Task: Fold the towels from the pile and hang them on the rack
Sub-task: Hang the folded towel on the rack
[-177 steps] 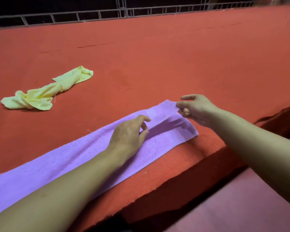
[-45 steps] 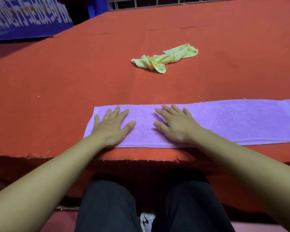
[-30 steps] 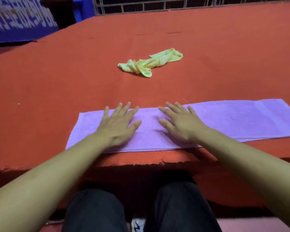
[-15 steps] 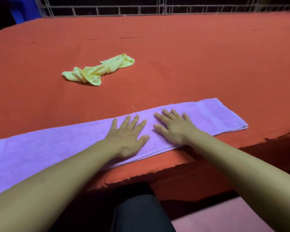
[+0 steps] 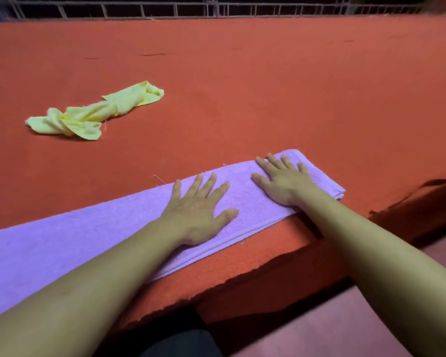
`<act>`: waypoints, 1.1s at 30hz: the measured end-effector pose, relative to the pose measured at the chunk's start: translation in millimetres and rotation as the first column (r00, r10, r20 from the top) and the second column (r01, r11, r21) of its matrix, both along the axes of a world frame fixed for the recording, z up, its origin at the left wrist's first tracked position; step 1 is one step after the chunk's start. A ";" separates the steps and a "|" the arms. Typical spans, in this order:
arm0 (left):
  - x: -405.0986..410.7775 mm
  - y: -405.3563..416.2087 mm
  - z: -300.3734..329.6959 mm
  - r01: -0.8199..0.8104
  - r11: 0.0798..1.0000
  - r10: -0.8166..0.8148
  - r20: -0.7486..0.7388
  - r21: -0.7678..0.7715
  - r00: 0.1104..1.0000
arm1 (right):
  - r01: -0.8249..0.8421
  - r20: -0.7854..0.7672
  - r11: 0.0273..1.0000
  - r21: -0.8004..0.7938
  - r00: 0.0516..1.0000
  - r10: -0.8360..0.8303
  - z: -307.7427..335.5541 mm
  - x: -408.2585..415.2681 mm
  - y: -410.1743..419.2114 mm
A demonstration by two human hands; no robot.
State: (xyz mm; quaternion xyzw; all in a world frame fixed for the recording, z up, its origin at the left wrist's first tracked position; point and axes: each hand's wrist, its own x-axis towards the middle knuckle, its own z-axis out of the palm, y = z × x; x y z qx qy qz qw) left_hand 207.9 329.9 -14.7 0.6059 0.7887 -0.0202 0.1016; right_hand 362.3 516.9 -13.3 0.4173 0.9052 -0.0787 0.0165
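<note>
A long purple towel [image 5: 75,240], folded lengthwise into a narrow strip, lies along the near edge of the red carpeted platform [image 5: 268,99]. My left hand [image 5: 198,210] presses flat on it with fingers spread, a little right of the strip's middle. My right hand [image 5: 283,181] lies flat near the towel's right end, fingers straight. A crumpled yellow towel [image 5: 93,114] sits apart on the platform at the far left. No rack for hanging is in view.
A grey metal railing [image 5: 216,7] runs along the platform's far edge. The platform's torn front edge [image 5: 268,269] drops to a pinkish floor [image 5: 332,323] at the lower right. My dark trouser leg [image 5: 180,343] shows below.
Both hands have slid rightward along the purple towel, flat on it all the while, from its left end to its right end. The view has turned right with them.
</note>
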 end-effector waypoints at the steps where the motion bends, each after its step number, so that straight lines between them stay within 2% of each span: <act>1: 0.1 0.5 1.2 -0.002 1.000 0.002 -0.008 -0.008 1.000 | -0.006 -0.004 1.000 0.002 1.000 0.006 -0.6 -0.5 -0.2; 5: 1.6 2.5 6.8 0.005 0.998 -0.007 -0.027 -0.065 1.000 | -0.018 -0.052 0.999 -0.034 0.999 0.017 3.2 6.9 10.4; 8: 0.9 2.7 8.7 0.016 0.996 -0.019 -0.036 -0.084 0.999 | 0.045 -0.018 0.999 -0.006 0.999 -0.045 0.7 23.6 24.8; 12: 0.2 2.7 5.8 0.016 0.996 -0.019 -0.031 -0.093 0.999 | 0.038 -0.022 0.999 -0.005 0.999 -0.038 -4.5 29.0 27.4; 18: -1.0 7.0 8.4 0.008 0.992 -0.012 -0.032 -0.125 0.999 | 0.012 -0.350 1.000 -0.014 0.937 -0.016 7.2 52.2 30.8; 23: 1.9 3.7 5.3 -0.004 0.996 0.001 -0.029 -0.091 1.000 | 0.023 -0.211 0.998 0.059 0.977 -0.010 -7.4 79.1 33.0; 27: 3.3 4.2 9.1 -0.015 0.998 0.015 -0.004 -0.069 1.000 | 0.027 -0.277 0.997 0.068 0.961 -0.007 -6.3 77.3 33.7; 30: 6.9 15.7 14.2 -0.017 0.993 0.018 -0.006 0.117 1.000 | 0.058 -0.329 0.998 0.025 0.943 -0.046 4.2 75.3 42.8; 33: 9.5 46.0 20.1 -0.078 0.906 0.067 0.042 0.416 0.997 | 0.054 -0.393 0.994 0.094 0.919 -0.013 15.1 66.9 58.6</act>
